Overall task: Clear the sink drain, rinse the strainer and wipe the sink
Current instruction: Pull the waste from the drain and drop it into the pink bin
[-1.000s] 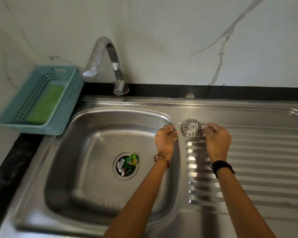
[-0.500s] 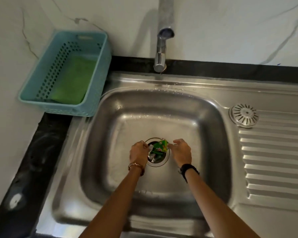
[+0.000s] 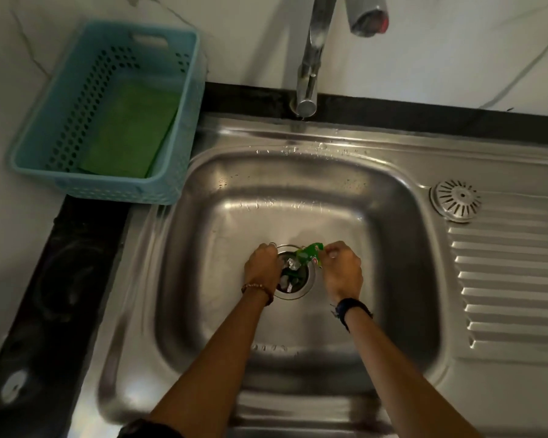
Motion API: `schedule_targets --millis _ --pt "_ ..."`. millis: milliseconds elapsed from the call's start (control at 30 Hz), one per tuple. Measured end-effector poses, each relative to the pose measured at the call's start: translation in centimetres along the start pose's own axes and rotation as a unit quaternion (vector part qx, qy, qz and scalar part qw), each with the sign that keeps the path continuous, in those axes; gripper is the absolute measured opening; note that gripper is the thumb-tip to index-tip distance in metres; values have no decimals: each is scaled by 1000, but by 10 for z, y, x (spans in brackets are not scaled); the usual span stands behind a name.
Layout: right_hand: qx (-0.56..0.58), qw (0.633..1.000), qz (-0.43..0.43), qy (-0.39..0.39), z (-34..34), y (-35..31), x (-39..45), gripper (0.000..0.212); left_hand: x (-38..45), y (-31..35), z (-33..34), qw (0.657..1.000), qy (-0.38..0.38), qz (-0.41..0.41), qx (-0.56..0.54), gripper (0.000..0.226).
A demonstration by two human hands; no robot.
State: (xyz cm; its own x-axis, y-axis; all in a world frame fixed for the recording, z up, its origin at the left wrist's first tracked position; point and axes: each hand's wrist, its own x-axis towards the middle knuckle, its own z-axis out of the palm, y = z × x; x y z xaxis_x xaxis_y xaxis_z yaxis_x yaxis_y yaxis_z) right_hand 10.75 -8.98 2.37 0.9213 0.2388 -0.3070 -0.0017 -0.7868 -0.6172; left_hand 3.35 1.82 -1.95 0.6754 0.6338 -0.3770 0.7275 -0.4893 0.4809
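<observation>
Right hand [image 3: 342,273] pinches the top edge of a green wrapper [image 3: 312,252], fingers pressed together on it, at the far-right rim of the drain [image 3: 298,279]. Wrapper is crumpled, green with a small red patch, its lower end running into the drain opening. More scraps [image 3: 290,273] sit in the drain just left of the pinch: silvery foil bits and dark pieces, tangled, too small to count. Left hand [image 3: 263,267] is curled over the drain's left rim, fingertips hidden down inside; can't tell whether it grips anything. Both forearms reach in from the near edge, wrists bent down, hands on opposite sides of the drain at the basin floor of the sink [image 3: 203,279]. Strainer [image 3: 456,200] lies flat on the drainboard, well right and beyond the pinch, round slotted steel. Faucet [image 3: 310,58] stands straight beyond.
</observation>
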Motion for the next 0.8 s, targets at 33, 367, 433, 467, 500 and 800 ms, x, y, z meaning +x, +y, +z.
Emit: schedule_targets --millis 33,367,433,467,500,800 --pt "1 1000 -9 9 -3 2 -2 18 2 4 0 1000 -4 11 16 22" --pt "84 996 14 12 -13 18 -15 15 -5 1 23 991 -24 35 124 19" --pt "107 994 24 6 -15 19 -17 14 -9 0 20 992 -12 30 119 20" --pt "126 991 33 3 -17 18 -18 14 -10 0 17 993 -2 30 115 21" --pt "143 989 40 2 -19 17 -19 14 -12 1 13 994 11 25 106 23" --pt "397 902 152 -76 -49 -4 -50 10 -64 24 -40 954 105 -107 -259 16"
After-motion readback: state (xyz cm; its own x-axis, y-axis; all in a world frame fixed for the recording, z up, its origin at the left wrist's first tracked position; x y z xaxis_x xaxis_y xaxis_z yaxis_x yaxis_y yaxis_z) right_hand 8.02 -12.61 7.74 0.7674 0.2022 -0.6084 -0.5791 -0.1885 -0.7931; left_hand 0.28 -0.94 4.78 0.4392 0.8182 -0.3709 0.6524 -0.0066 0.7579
